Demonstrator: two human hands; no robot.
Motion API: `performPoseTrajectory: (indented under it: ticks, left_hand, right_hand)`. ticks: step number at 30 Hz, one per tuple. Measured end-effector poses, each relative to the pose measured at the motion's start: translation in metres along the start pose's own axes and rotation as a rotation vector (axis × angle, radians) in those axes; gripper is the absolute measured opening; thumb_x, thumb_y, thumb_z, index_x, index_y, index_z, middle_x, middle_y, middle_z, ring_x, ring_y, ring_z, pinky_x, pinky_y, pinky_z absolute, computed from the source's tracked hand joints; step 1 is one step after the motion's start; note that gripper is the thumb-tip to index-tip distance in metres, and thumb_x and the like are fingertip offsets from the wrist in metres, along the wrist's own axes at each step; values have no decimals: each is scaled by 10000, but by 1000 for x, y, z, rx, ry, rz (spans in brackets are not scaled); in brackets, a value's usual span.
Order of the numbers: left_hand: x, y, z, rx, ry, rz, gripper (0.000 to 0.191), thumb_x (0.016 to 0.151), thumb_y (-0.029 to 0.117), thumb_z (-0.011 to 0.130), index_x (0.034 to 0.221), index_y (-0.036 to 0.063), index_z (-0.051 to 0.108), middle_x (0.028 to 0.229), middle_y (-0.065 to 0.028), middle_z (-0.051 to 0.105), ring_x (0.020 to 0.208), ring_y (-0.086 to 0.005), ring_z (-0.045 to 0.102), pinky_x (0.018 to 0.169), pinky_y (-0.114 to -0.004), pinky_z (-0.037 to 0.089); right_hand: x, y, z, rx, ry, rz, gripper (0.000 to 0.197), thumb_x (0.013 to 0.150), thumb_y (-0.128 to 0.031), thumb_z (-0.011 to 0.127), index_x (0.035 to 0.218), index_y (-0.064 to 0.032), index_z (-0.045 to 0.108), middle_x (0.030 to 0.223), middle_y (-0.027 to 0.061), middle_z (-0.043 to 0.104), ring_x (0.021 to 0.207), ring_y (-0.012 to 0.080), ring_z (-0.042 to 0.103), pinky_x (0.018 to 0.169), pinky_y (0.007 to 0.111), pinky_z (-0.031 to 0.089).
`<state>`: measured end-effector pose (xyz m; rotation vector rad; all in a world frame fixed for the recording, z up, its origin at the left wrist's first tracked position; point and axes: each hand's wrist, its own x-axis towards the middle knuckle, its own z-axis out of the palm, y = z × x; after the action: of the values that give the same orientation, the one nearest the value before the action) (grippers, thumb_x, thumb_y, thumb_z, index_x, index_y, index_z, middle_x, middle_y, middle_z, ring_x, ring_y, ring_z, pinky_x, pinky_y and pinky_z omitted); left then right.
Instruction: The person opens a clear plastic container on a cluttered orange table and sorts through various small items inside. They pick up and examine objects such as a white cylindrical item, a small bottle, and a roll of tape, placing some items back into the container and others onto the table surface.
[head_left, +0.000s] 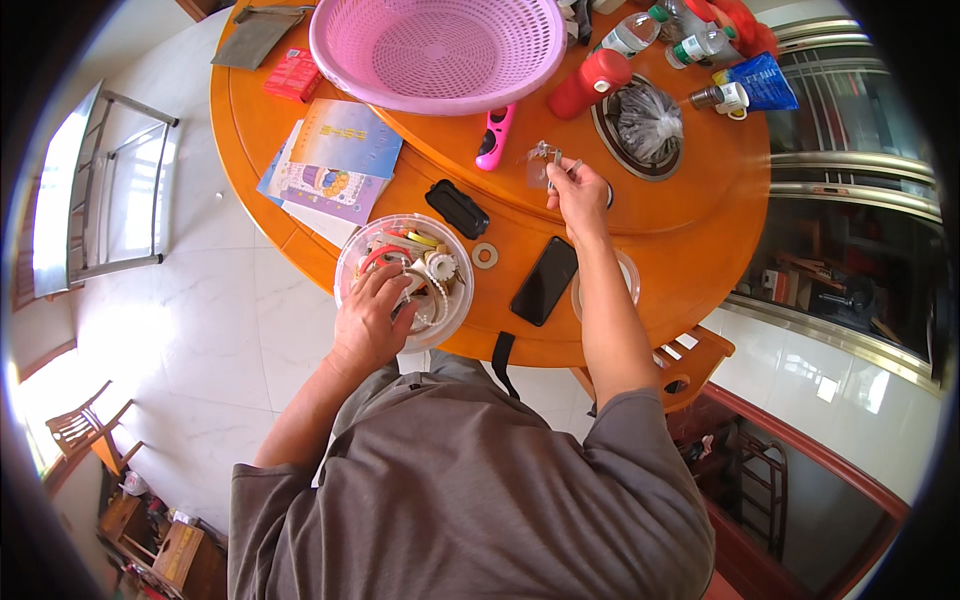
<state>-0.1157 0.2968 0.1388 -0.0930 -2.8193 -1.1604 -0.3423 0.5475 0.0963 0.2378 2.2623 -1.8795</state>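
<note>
A round clear plastic tub (347, 259) stands at the table's near edge, filled with small odds and ends. My left hand (371, 311) reaches over its rim, fingers apart and resting on the contents. Close to those fingers are a string of white beads (445, 304), a red ring-shaped item (379, 255) and a white spool-like piece (441, 265). My right hand (581, 191) is above the table's middle. Between its thumb and fingers is a small clear plastic bag (537, 171), apparently with small metal bits; its exact contents are too small to tell.
On the orange wooden table (420, 154) are a pink basket (555, 45), a red bottle (574, 94), booklets (337, 161), a black case (456, 208), a tape roll (484, 256) and a smartphone (545, 281). A clear round lid (634, 274) lies partly under my right forearm.
</note>
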Motion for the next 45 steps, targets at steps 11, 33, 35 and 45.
performPoseTrajectory:
  ticks: [11,33,35,45]
  left_hand:
    - [1,1,-13,-488,117,-214,446,851,150,643,1251,-11,527,1188,-174,585,1103,-273,566,946,-368,442]
    - [-1,5,-20,105,-72,97,303,747,96,680,1025,-6,616,1065,-165,620,1012,-342,584,891,-434,455]
    - [-1,4,-20,102,-75,86,299,748,95,679,1021,-8,616,1061,-164,621,1009,-341,585,890,-433,455]
    - [-1,2,-19,69,-59,64,274,748,91,677,997,-7,616,1040,-159,625,987,-341,588,884,-430,457]
  right_hand:
    - [-141,-76,22,202,-411,-52,261,872,-118,662,1102,2,636,795,2,617,577,32,523,499,185,430]
    - [33,49,4,-800,105,-193,397,810,-277,677,1061,17,589,973,222,658,936,389,626,780,462,495]
    - [41,49,8,-906,174,-184,361,795,-292,698,963,10,597,891,193,671,869,361,642,755,430,498]
    - [40,36,5,-979,60,-136,320,797,-197,683,994,30,572,1000,242,650,985,385,617,842,446,491]
